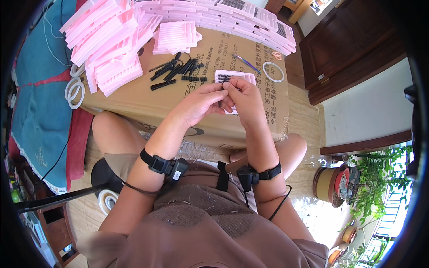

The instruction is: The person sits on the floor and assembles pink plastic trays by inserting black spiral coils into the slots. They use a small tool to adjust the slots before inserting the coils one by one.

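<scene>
My left hand and my right hand meet over the near side of the cardboard box. Their thumbs and fingertips are pinched together on a black lash strip, mostly hidden by the fingers. Under and just beyond them lies a pink lash tray with a few black lash clusters in its upper left. To the left of the hands is a loose pile of black lash strips. Blue-purple tweezers lie beyond the tray, near a white ring.
The large cardboard box serves as the worktop. Pink trays stand in a leaning stack at left, with a smaller stack beside it. Filled trays line the far edge. Scissors lie at right, white rings at left.
</scene>
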{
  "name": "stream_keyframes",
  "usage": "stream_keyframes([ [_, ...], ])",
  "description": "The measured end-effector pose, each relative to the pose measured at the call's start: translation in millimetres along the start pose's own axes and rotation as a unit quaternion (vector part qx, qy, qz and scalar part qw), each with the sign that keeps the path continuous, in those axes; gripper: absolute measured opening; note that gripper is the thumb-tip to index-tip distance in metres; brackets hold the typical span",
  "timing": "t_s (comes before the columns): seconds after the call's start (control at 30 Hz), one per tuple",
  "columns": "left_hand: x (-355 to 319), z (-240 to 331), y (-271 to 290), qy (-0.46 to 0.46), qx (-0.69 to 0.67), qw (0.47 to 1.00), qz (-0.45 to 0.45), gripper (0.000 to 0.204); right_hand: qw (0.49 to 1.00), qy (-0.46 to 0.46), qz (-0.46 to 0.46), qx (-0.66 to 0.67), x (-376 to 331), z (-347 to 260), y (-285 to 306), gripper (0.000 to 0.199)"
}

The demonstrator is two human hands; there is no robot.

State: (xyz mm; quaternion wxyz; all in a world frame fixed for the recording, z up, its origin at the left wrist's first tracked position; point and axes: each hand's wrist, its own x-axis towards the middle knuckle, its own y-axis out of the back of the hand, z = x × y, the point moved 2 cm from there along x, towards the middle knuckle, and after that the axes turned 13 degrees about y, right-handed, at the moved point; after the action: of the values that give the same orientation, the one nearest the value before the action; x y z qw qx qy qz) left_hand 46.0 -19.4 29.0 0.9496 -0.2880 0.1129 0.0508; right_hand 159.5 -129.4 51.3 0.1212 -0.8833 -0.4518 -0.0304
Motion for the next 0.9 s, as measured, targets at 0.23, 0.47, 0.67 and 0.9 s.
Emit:
stream_keyframes([
  [0.23, 7.6, 1.7, 3.7, 0.005, -0.021, 0.997, 0.073, 0.029, 0.99, 0.046, 0.133, -0.01, -5.0, 0.8, -2.8, 0.018],
  [0.47, 1.3, 8.5, 29.4, 0.009, 0.128, 0.963, 0.238, 0.032, 0.973, 0.114, 0.2, 0.032, -3.3, -17.5, 45.3, 0.023],
  [0.67, 0.8, -4.3, 30.3, -0.015, 0.392, 0.893, 0.22, 0.022, 0.954, 0.061, 0.091, -0.279, -17.0, -15.8, 61.7, 0.021],
  [0.9, 4.7, -4.3, 23.5, -0.011, 0.528, 0.807, 0.264, 0.02, 0.863, 0.103, -0.002, -0.495, -30.8, -0.9, 41.2, 0.013],
])
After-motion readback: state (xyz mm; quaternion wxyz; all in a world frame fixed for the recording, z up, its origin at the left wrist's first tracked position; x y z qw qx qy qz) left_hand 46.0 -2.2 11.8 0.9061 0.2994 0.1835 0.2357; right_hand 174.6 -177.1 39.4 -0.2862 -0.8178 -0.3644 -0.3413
